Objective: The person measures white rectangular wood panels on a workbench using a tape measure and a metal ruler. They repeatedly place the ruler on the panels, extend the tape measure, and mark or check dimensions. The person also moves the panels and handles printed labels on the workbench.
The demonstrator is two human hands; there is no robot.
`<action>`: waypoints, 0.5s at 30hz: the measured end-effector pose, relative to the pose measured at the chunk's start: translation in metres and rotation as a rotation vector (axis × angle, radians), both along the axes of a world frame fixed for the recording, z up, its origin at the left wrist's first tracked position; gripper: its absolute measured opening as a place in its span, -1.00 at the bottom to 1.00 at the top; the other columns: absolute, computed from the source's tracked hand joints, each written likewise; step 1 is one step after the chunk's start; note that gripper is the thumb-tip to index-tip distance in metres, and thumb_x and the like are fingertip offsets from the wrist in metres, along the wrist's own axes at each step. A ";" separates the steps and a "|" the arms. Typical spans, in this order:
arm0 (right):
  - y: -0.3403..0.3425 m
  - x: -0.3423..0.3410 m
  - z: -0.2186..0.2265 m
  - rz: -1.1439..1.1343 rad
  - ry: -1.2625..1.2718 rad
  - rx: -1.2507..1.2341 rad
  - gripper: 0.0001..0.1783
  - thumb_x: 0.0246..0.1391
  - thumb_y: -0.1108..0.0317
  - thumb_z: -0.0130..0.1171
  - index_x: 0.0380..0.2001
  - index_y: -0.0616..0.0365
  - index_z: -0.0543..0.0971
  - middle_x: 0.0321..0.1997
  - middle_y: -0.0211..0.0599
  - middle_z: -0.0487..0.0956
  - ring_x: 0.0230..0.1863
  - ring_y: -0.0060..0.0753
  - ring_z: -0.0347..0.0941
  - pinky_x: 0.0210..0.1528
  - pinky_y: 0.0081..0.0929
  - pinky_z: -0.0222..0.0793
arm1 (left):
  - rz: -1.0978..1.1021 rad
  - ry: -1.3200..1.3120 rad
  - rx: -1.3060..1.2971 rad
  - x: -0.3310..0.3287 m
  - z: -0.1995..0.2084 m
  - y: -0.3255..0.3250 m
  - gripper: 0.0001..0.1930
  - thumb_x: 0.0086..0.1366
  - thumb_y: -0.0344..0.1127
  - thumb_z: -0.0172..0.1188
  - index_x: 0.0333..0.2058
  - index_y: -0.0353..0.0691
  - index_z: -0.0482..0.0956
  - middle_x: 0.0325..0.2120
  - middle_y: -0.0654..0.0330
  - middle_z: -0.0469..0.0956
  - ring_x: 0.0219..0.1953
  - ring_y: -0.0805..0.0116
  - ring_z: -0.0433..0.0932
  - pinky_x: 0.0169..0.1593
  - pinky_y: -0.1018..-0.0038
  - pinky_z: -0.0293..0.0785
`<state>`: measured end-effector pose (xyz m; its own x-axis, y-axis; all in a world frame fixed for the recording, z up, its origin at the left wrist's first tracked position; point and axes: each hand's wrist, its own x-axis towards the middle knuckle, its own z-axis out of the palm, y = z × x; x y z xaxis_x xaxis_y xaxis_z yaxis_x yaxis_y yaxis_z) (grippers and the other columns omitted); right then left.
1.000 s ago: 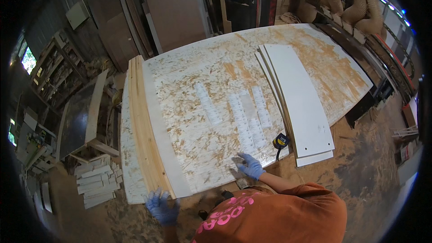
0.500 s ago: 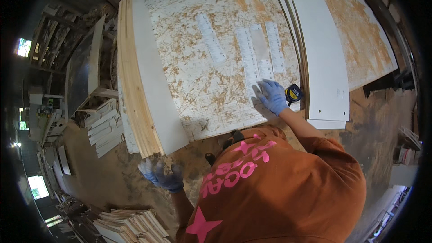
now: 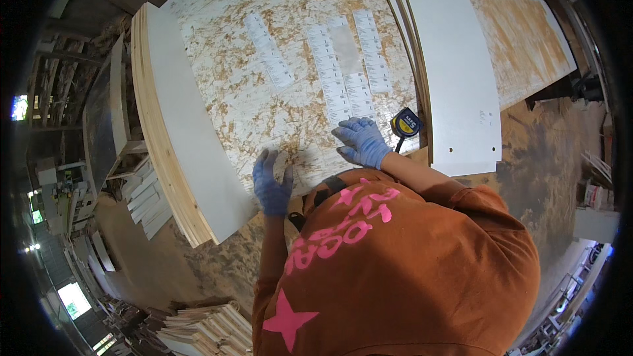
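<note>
My left hand [image 3: 272, 183], in a pale blue glove, is over the near edge of the scuffed white tabletop [image 3: 231, 95], its thumb apart from the fingers and nothing in it. My right hand [image 3: 362, 143], gloved alike, lies with fingers stretched out at the lower end of the printed label strips [image 3: 328, 69]; whether it presses on them I cannot tell. A separate label strip [image 3: 270, 53] lies farther left. Close to my right wrist is a black and yellow tape measure [image 3: 405, 122].
On the table's left side lies a stack of boards with pale wood edges [image 3: 168, 145]. Long white panels [image 3: 461, 79] with small holes lie to the right. Cut boards [image 3: 210, 329] are piled on the floor at lower left, with white slats [image 3: 148, 201] beyond.
My left hand has moved from the board stack's near end rightward to the table edge. My right hand stays near the labels' lower end. The whole view has shifted slightly.
</note>
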<state>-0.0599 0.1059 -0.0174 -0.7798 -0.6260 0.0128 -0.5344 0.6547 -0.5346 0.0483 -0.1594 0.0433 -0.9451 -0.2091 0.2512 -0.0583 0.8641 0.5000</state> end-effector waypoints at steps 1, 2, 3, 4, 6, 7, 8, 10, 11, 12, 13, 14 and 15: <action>0.004 0.001 0.001 -0.011 -0.018 -0.034 -0.46 0.04 0.01 0.18 0.10 -0.09 0.50 0.19 -0.17 0.46 0.24 -0.04 0.29 0.29 -0.04 0.06 | -0.016 -0.029 0.011 -0.014 -0.009 0.000 -0.52 0.17 -0.23 0.31 0.07 -0.20 0.49 0.10 -0.01 0.46 0.16 0.01 0.41 0.20 0.23 0.37; 0.006 0.001 0.000 -0.013 -0.035 -0.069 -0.47 0.04 0.02 0.19 0.09 -0.09 0.51 0.17 -0.20 0.48 0.22 -0.06 0.31 0.28 -0.06 0.08 | -0.003 -0.038 0.045 -0.027 -0.019 -0.001 -0.52 0.17 -0.22 0.31 0.07 -0.19 0.49 0.10 0.01 0.46 0.16 0.04 0.41 0.20 0.25 0.36; 0.007 0.000 0.001 -0.013 -0.050 -0.105 -0.49 0.04 0.03 0.20 0.07 -0.10 0.53 0.14 -0.22 0.50 0.20 -0.09 0.34 0.26 -0.08 0.11 | -0.035 0.026 0.044 -0.042 -0.037 -0.006 -0.51 0.15 -0.22 0.33 0.06 -0.17 0.50 0.10 -0.02 0.46 0.15 0.02 0.42 0.20 0.24 0.37; 0.008 -0.002 0.000 -0.010 -0.039 -0.113 -0.50 0.04 0.04 0.21 0.06 -0.10 0.54 0.12 -0.24 0.51 0.19 -0.11 0.35 0.25 -0.09 0.12 | -0.068 0.092 0.045 -0.058 -0.058 -0.014 -0.50 0.13 -0.21 0.34 0.06 -0.15 0.51 0.10 -0.04 0.45 0.14 -0.01 0.42 0.19 0.22 0.38; 0.013 -0.004 -0.002 -0.015 -0.023 -0.127 -0.53 0.03 0.04 0.21 0.02 -0.10 0.55 0.08 -0.27 0.53 0.15 -0.15 0.38 0.22 -0.13 0.16 | -0.103 0.072 0.002 -0.093 -0.071 -0.022 -0.48 0.11 -0.19 0.36 0.07 -0.12 0.50 0.12 -0.07 0.43 0.15 -0.04 0.42 0.20 0.21 0.37; 0.016 -0.008 0.003 -0.045 -0.014 -0.125 -0.54 0.04 0.04 0.21 0.02 -0.11 0.56 0.08 -0.28 0.53 0.14 -0.16 0.39 0.22 -0.13 0.17 | -0.101 -0.008 -0.043 -0.112 -0.070 -0.023 -0.45 0.10 -0.18 0.36 0.08 -0.12 0.49 0.14 -0.08 0.42 0.15 -0.05 0.41 0.22 0.21 0.35; 0.019 -0.013 0.013 -0.071 -0.006 -0.123 -0.55 0.04 0.04 0.21 0.01 -0.11 0.56 0.07 -0.28 0.54 0.14 -0.16 0.39 0.21 -0.13 0.17 | -0.094 -0.088 -0.088 -0.130 -0.071 -0.025 -0.43 0.09 -0.17 0.37 0.10 -0.11 0.48 0.16 -0.09 0.40 0.16 -0.05 0.40 0.24 0.21 0.33; 0.029 -0.027 0.023 -0.143 0.011 -0.103 -0.56 0.05 0.02 0.20 -0.01 -0.10 0.56 0.07 -0.29 0.54 0.13 -0.17 0.40 0.21 -0.13 0.19 | -0.109 -0.160 -0.162 -0.162 -0.074 -0.027 -0.37 0.07 -0.14 0.38 0.14 -0.11 0.45 0.19 -0.10 0.38 0.19 -0.05 0.38 0.27 0.20 0.28; 0.033 -0.035 0.030 -0.187 0.087 -0.029 -0.53 0.04 0.01 0.21 0.00 -0.08 0.56 0.08 -0.28 0.53 0.14 -0.19 0.39 0.23 -0.14 0.16 | -0.113 -0.198 -0.201 -0.175 -0.076 -0.030 -0.34 0.06 -0.12 0.38 0.16 -0.10 0.44 0.20 -0.10 0.36 0.20 -0.05 0.37 0.29 0.20 0.26; 0.039 -0.045 0.033 -0.237 0.081 0.015 -0.51 0.02 0.01 0.22 0.01 -0.07 0.55 0.09 -0.27 0.53 0.15 -0.18 0.38 0.24 -0.14 0.15 | -0.113 -0.253 -0.211 -0.187 -0.079 -0.034 -0.28 0.04 -0.05 0.38 0.20 -0.07 0.41 0.22 -0.08 0.35 0.23 -0.01 0.34 0.29 0.21 0.26; 0.047 -0.056 0.033 -0.297 0.075 0.063 -0.50 0.01 0.02 0.24 0.02 -0.06 0.55 0.10 -0.26 0.52 0.15 -0.18 0.38 0.26 -0.15 0.14 | -0.135 -0.283 -0.256 -0.200 -0.080 -0.036 -0.27 0.03 -0.05 0.38 0.20 -0.07 0.41 0.22 -0.07 0.35 0.23 0.00 0.34 0.29 0.22 0.26; 0.052 -0.068 0.029 -0.360 0.075 0.106 -0.45 -0.02 0.04 0.27 0.06 -0.05 0.53 0.12 -0.24 0.51 0.17 -0.15 0.36 0.28 -0.16 0.12 | -0.153 -0.311 -0.303 -0.212 -0.080 -0.038 -0.27 0.03 -0.04 0.38 0.20 -0.07 0.41 0.23 -0.05 0.35 0.23 0.01 0.35 0.28 0.23 0.26; 0.059 -0.075 0.027 -0.384 0.085 0.136 -0.41 -0.06 0.07 0.30 0.09 -0.04 0.51 0.13 -0.24 0.51 0.19 -0.10 0.35 0.28 -0.15 0.13 | -0.169 -0.340 -0.350 -0.220 -0.079 -0.041 -0.27 0.03 -0.03 0.38 0.21 -0.07 0.41 0.23 -0.04 0.35 0.23 0.02 0.35 0.28 0.24 0.27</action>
